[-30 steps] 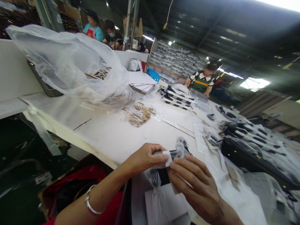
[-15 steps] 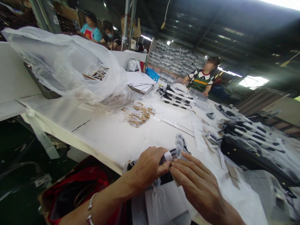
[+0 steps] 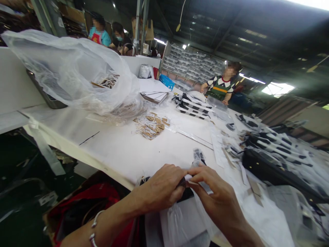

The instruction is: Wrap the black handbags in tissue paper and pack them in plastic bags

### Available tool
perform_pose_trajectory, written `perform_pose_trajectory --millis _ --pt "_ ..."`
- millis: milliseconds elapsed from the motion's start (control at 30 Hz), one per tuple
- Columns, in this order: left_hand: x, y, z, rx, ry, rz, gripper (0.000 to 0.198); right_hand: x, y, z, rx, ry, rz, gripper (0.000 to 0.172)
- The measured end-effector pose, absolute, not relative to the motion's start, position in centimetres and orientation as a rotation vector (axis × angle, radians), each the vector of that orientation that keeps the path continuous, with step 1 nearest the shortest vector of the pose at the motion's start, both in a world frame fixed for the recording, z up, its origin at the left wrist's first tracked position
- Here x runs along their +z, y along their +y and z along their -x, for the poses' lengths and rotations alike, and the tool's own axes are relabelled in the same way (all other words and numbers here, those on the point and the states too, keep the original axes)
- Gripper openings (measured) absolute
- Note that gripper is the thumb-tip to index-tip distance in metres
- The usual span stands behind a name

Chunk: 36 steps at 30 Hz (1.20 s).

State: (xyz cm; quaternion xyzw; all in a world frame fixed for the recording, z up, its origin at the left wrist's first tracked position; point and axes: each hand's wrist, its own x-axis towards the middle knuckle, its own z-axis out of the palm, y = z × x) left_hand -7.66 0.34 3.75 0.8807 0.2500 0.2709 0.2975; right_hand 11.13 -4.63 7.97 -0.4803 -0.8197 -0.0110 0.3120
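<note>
Now the right hand point(image 3: 218, 197), flatter before, bends its fingers to pinch the white strip point(image 3: 188, 177), apparently working it; the left hand point(image 3: 164, 188) clamps its fingers round a dark strap point(image 3: 182, 182), near the desk's point(image 3: 115, 147) front edge.

1. Roof point(image 3: 205, 20) dim; glare from bright panel point(image 3: 278, 89) at right and white patch point(image 3: 311, 4) in top corner;
2. tube light point(image 3: 252, 80) glows far back; counter point(image 3: 118, 147) pale, softly lit; floor point(image 3: 12, 149) at left nearly black;
3. hands point(image 3: 161, 188) readable, slightly soft; right edge stretched, smeared
</note>
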Motion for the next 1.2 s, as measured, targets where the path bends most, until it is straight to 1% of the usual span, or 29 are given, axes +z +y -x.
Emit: perform_pose_trajectory --millis 67,200,300,433,533,600,833,967,1067,1133,1200 --pt "3.6 0.1 7.7 0.708 0.667 -2.361 0.019 8.2 -4.7 -11.2 0.112 -2.113 1.386 0.013" --pt "3.0 -0.7 7.4 0.784 0.649 -2.302 0.028 8.7 -4.9 -11.2 0.360 -2.042 1.663 0.019" --pt "2.1 -1.2 6.9 0.877 0.727 -2.279 0.029 8.7 -4.8 -11.4 0.392 -2.073 1.700 0.020" --pt "1.0 -1.7 6.3 0.949 0.763 -2.366 0.041 8.2 -4.7 -11.8 0.341 -2.252 1.495 0.018" --pt "0.6 -1.7 5.9 0.942 0.756 -2.433 0.047 8.2 -4.9 -11.9 0.246 -2.419 1.329 0.015" --pt "0.4 -1.7 5.8 0.940 0.741 -2.461 0.051 8.3 -5.0 -11.9 0.219 -2.486 1.295 0.015" --pt "-0.7 -2.0 5.6 0.969 0.705 -2.531 0.075 9.0 -3.9 -11.3 0.533 -2.398 1.679 0.019" --pt "-0.6 -2.0 6.0 1.003 0.716 -2.486 0.083 8.8 -3.5 -11.0 0.585 -2.273 1.825 0.014" --pt "-0.6 -1.9 6.1 1.042 0.709 -2.442 0.077 8.2 -3.7 -11.0 0.556 -2.175 1.907 0.018" --pt "-0.8 -1.9 6.1 1.115 0.705 -2.400 0.063 7.6 -4.1 -11.1 0.481 -2.142 1.875 0.018" --pt "-1.1 -1.8 6.0 1.191 0.710 -2.360 0.042 7.1 -4.5 -11.2 0.391 -2.144 1.763 0.018"
